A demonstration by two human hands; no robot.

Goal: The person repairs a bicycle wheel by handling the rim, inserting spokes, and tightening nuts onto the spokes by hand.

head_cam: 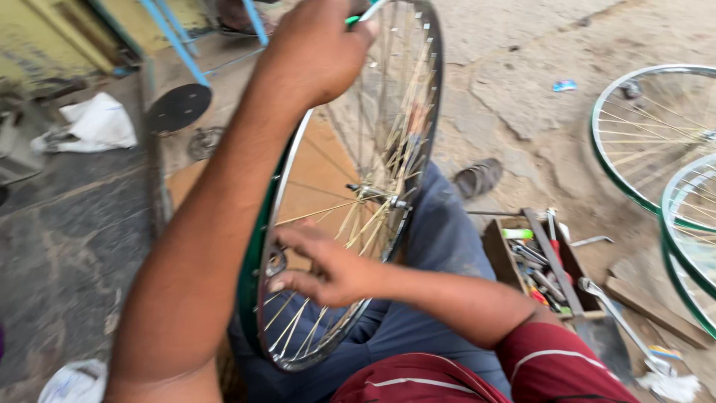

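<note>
1. Bicycle wheel point(388, 149) upright over the lap, hub point(377, 194) near the middle.
2. Left hand point(317, 48) closed on the top of the rim, a green-tipped tool point(358, 16) pinched in the fingers.
3. Right hand point(328, 269) half open, fingers spread against the spokes point(328, 216) low on the wheel.
4. Wooden toolbox point(541, 261) on the ground just right of the knee; green-rimmed wheels point(656, 142) further right.

Green rims point(634, 172) cut off at right edge, toolbox point(500, 257) contents blurred — indistinct, left hand point(317, 48) fingertips out of frame
</note>
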